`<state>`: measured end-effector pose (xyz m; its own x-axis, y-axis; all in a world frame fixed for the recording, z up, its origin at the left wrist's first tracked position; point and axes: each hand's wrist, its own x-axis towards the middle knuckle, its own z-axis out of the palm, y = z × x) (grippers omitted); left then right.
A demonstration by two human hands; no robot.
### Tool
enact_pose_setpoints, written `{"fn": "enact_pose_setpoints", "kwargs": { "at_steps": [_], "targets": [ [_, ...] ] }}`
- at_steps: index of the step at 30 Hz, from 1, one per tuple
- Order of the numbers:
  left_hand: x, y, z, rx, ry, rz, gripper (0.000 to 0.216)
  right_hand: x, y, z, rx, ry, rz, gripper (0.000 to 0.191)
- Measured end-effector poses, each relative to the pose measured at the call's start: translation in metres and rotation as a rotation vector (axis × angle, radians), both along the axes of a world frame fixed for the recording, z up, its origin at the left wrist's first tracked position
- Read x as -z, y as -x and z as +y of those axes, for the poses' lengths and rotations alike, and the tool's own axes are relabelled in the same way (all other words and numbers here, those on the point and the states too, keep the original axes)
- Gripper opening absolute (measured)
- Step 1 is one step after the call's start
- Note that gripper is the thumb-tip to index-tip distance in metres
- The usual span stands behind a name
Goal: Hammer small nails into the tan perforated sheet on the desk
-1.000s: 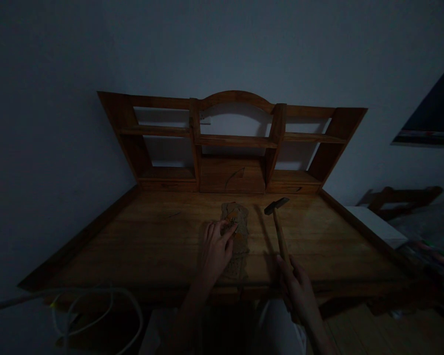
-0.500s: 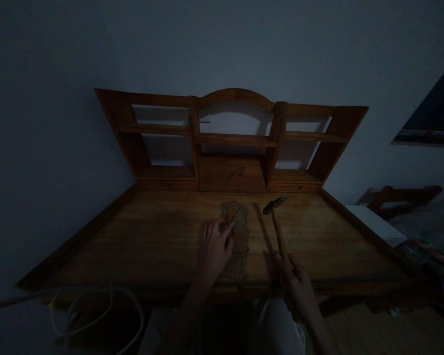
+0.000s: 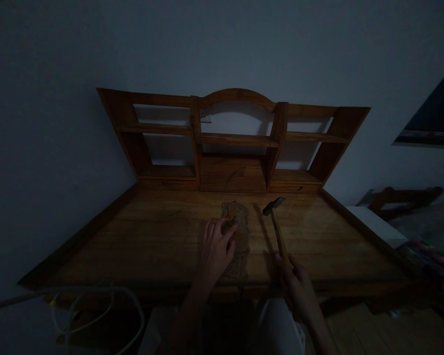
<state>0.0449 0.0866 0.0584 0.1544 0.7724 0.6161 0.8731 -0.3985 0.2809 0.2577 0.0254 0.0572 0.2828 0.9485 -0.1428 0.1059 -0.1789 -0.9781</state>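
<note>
"One hammer (image 3: 278,229) was visible in the head view; which hand held it?"
"The right hand (image 3: 298,278), closed around the handle; the hammer's head was raised above the desk (image 3: 163,241)."
"What was the left hand's (image 3: 217,247) state?"
"Its fingers were bent, touching the brown sheet (image 3: 243,240); in dim light, whether they gripped anything could not be told."
"Where was the sheet?"
"It lay on the desk, left of the hammer."

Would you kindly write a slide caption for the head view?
Left hand over a ragged brown sheet, right hand gripping a hammer, at a wooden desk.
</note>
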Motion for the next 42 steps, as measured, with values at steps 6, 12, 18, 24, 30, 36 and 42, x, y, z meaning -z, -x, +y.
{"fn": "enact_pose_setpoints", "kwargs": {
  "at_steps": [6,12,18,24,30,36,42],
  "targets": [
    [0.004,-0.001,0.002,-0.018,-0.014,-0.014,0.049,0.003,-0.005,0.001,-0.024,-0.035,-0.006,0.047],
    [0.002,0.000,0.001,-0.010,-0.030,-0.043,0.051,0.002,-0.005,0.001,-0.015,0.008,0.023,0.051],
    [-0.001,0.000,0.000,-0.010,-0.050,-0.127,0.056,-0.001,-0.004,-0.001,-0.047,0.057,0.089,0.051],
    [0.008,0.001,0.000,0.050,-0.126,-0.097,0.054,-0.001,-0.005,-0.001,-0.042,0.017,0.084,0.049],
    [0.009,0.003,-0.001,0.065,-0.116,-0.024,0.053,-0.001,-0.007,0.000,-0.041,0.056,0.054,0.050],
    [0.010,0.002,0.001,0.062,-0.114,-0.055,0.050,0.007,-0.010,0.002,-0.033,0.002,-0.023,0.049],
    [0.009,0.003,0.003,0.060,-0.075,-0.074,0.045,0.009,-0.010,0.003,-0.060,0.017,-0.010,0.047]
  ]
}}
